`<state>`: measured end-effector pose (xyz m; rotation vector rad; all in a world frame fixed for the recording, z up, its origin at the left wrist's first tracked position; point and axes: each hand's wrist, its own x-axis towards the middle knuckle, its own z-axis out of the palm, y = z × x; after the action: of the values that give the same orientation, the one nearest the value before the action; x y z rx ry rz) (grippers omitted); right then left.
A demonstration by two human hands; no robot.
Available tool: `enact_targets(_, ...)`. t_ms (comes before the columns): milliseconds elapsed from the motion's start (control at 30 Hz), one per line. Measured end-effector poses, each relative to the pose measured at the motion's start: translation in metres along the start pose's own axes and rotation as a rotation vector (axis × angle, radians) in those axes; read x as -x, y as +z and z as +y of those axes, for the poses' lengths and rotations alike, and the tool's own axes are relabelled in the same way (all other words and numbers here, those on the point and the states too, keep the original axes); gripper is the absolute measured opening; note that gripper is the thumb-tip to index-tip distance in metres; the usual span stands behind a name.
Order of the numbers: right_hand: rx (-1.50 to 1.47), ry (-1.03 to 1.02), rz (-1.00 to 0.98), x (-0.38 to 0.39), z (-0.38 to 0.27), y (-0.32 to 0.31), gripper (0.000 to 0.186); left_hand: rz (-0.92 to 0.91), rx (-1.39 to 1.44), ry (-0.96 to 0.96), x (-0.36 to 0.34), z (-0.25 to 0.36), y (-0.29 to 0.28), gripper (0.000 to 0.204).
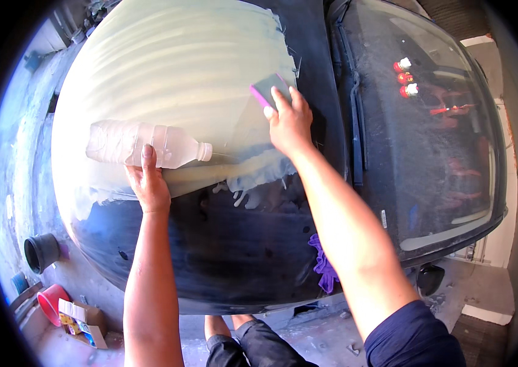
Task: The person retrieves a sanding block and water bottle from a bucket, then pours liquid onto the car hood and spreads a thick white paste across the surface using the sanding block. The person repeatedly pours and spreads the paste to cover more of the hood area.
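Observation:
My left hand (150, 183) grips a clear plastic bottle (143, 144) lying sideways, its capped end pointing right. A thin line of water seems to come from the cap. My right hand (291, 119) holds a sanding block (269, 89), grey on top with a purple edge, against the car hood (222, 244). Pale yellow filler (191, 67) coats the far part of the hood, its right border ragged near the windshield. Wet, milky runs (246, 197) spread below the filler onto the dark paint. The block's underside is hidden.
A purple cloth (325, 264) lies on the hood's near edge. Wipers (356, 122) and the windshield (424, 134) stand to the right, with small red and white figures behind the glass. On the floor at left are a black bucket (42, 252), a red bucket (53, 303) and a cardboard box (84, 321).

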<state>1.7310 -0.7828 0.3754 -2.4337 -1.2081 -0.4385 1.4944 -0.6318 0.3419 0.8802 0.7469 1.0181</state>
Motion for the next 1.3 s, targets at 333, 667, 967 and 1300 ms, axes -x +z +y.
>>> enact_targets(333,-0.06,0.043,-0.059,0.035,-0.026,-0.006,0.045,-0.006,-0.024,0.042,-0.001,0.005,-0.009,0.053)
enact_targets(667,-0.137,-0.029,-0.254,0.11,-0.061,-0.041,0.052,-0.01,-0.109,0.056,-0.004,0.003,-0.024,0.052)
enact_targets(967,-0.079,-0.061,-0.131,0.006,0.019,-0.012,0.044,-0.026,-0.047,0.008,-0.002,-0.002,-0.01,0.056)
enact_targets(1300,-0.11,-0.172,-0.223,0.005,0.043,-0.033,0.043,-0.045,-0.071,0.09,-0.003,-0.005,-0.007,0.06)
